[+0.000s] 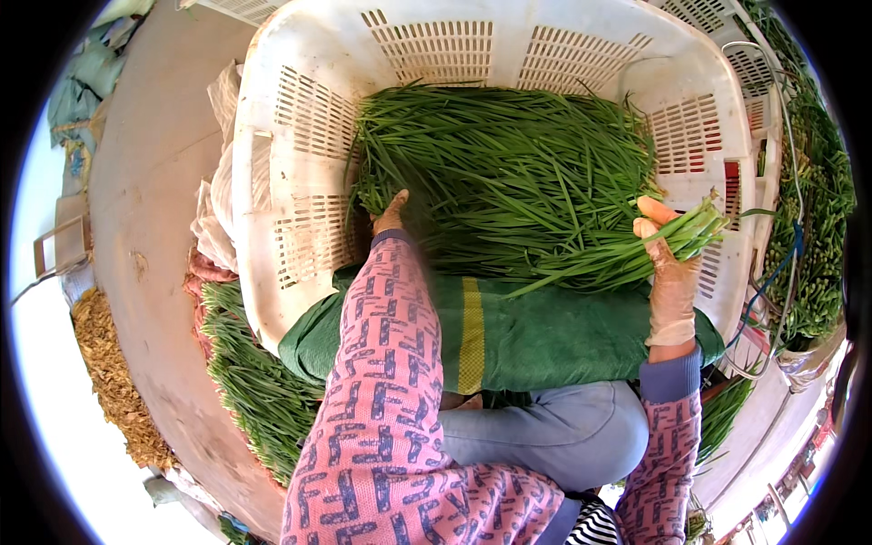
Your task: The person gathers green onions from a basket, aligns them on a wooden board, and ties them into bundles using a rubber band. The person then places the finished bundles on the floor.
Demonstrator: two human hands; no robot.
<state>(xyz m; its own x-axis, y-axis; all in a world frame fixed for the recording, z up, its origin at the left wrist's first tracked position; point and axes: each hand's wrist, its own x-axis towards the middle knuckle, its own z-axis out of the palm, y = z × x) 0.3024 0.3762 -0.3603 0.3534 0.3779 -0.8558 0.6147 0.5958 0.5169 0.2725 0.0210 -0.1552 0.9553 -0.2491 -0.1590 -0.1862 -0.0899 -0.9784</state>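
Note:
A large white slotted plastic basket [313, 48] stands before me, with long green leaves that look like garlic chives [504, 157] lying sideways in it. Over its near edge drapes a green woven sheet [565, 334] with a yellow stripe. My right hand [671, 279], in a thin translucent glove, grips a bunch of chives [688, 231] near its pale stem ends, by the right wall. The leaves of that bunch trail left across the load. Gloved as well, my left hand [390, 212] touches the greens at the left wall; most of its fingers are hidden.
More chives [262, 381] lie on the floor at lower left. Along the right side are another white crate [763, 136], a bent metal rod [793, 177] and heaped greens [811, 272]. Crumpled whitish sheeting [221, 184] touches the basket's left. A brown dry heap [116, 368] lies far left.

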